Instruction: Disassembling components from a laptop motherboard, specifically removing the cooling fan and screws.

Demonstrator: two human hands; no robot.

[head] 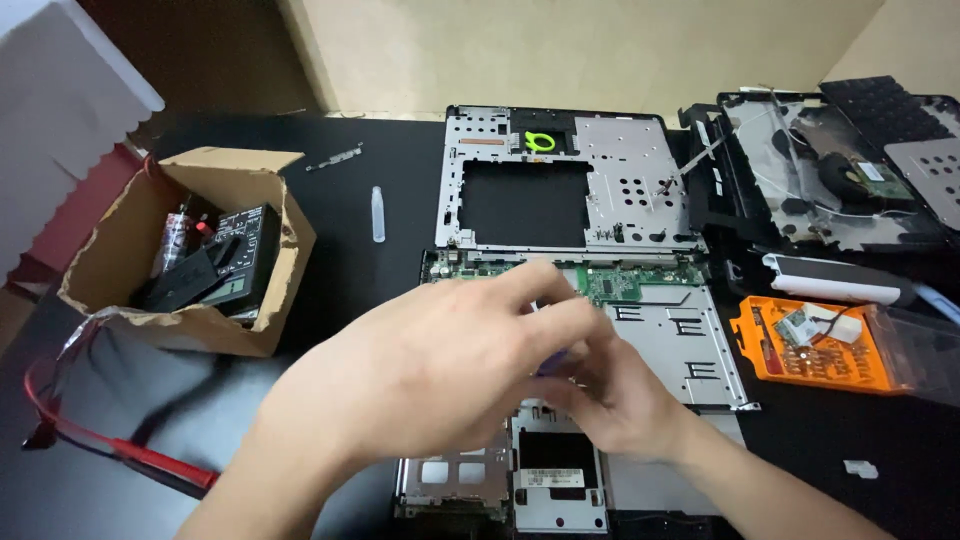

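My left hand (440, 350) and my right hand (620, 395) meet over the middle of a dismantled laptop chassis (690, 345), silver metal with a green circuit board (625, 282) along its far edge. The fingers of both hands close around a small purple-tinted object (552, 362), mostly hidden and blurred, so I cannot tell what it is. The left hand lies over the right hand's fingertips. Beyond them lies a separate silver metal frame (620, 180) with a large rectangular opening and a yellow-green ring (540, 141) near its far edge.
A torn cardboard box (250, 255) holding black parts stands at left. A small clear bottle (378, 214) lies beside it. An orange bit tray (810, 350) with a clear lid sits at right. A black laptop shell (830, 170) lies at far right. A red cable (120, 450) runs along the near left.
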